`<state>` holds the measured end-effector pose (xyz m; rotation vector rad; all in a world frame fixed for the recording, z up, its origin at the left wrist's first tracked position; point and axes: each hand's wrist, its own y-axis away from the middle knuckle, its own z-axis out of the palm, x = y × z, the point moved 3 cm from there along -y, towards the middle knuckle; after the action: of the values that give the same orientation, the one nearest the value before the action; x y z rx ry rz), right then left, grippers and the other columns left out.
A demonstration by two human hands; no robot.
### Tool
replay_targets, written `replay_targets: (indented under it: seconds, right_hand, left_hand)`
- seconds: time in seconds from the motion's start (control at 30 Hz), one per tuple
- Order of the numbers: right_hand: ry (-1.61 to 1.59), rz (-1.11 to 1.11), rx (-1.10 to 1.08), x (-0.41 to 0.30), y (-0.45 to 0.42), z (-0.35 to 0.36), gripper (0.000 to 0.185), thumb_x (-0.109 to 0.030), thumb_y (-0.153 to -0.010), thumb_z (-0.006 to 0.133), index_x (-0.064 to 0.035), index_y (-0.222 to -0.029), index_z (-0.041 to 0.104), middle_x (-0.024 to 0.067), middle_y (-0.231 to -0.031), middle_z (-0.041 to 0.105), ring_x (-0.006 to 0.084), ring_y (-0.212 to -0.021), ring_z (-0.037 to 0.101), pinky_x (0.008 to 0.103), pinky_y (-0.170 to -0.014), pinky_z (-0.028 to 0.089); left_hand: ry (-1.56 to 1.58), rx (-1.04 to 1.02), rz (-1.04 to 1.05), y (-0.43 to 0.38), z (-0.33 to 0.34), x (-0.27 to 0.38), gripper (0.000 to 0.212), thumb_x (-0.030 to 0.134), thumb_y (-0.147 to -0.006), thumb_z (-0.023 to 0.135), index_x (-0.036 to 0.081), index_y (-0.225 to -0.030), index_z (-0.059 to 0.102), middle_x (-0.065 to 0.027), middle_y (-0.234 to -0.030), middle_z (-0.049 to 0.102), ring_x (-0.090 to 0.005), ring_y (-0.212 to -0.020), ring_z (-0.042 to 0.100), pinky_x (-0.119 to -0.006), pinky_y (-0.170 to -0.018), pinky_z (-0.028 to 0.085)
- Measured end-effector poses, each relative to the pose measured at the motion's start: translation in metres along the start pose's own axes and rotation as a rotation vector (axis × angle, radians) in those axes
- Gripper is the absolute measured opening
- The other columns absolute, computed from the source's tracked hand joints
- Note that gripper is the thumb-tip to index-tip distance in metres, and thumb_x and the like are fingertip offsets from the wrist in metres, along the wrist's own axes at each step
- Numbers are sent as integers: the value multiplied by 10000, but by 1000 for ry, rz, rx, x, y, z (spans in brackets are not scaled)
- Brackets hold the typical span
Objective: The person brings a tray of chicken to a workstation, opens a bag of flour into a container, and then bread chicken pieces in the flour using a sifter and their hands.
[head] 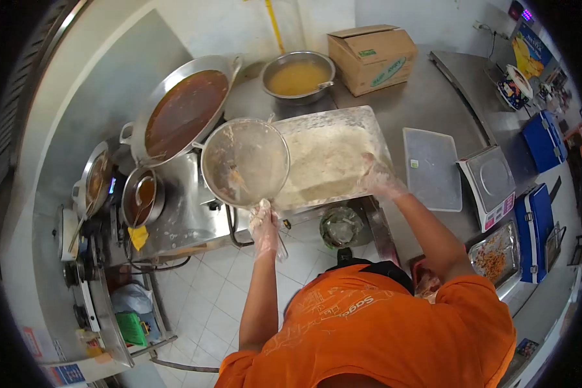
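Note:
My left hand (264, 224), in a clear plastic glove dusted with flour, grips the handle of a round wire-mesh strainer (257, 155). A small floured piece lies in the strainer's mesh. The strainer is over the left end of a metal tray (376, 126) that holds a layer of pale flour (320, 157). My right hand (377, 178), gloved too, is at the tray's right side, with its fingers over the flour; whether it holds anything cannot be told.
Left stand a large pan of reddish-brown liquid (186, 116) and a smaller metal pot (143, 196). Behind the tray are a bowl of yellow liquid (298, 80) and a cardboard box (373, 58). Right lie a plastic lid (432, 169) and a scale (490, 179).

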<state>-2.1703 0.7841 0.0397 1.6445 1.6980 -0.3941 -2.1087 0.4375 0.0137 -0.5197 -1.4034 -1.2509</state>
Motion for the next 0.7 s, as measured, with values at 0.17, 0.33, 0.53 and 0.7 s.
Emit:
replay_targets:
  seconds: [0.17,0.33,0.53,0.7]
  right_hand:
    - [744,11,-362,111,-133,38,727,-488,-769,663,-20,-1313,546,152,-1148,676,288,-1062,638,385,-903,515]
    - [555,187,-296,47,-176,54,756,-642,-650,657,-30,-1092,704,178,-1198,658,299,-1114,624,399,-948,494]
    - [447,-36,-544,-3,-264,180,340,-307,-796,662,-12,-962,697,229,-1056,657,262,-911,659,431,-761,504]
    - [-235,-128,-87,29,-305,181,432,-371,-894,550,-14,-1132,591,176,-1080,624,284,-1034,605,457,-917,460]
  left_hand:
    - [-294,-22,269,-113,49,-1,285,285,-976,589,121,-755,513,57,-637,441,-66,-575,409,-258,-498,302]
    - [-228,-46,137,-154,50,-6,310,289,-966,587,126,-718,497,56,-606,426,-60,-542,371,-249,-493,273]
    - [-307,-101,136,-200,46,4,302,250,-972,581,118,-710,511,51,-601,440,-61,-536,382,-244,-486,287]
    - [-11,-22,78,-233,32,7,285,147,-949,617,111,-686,515,47,-628,473,-64,-565,422,-231,-512,312]
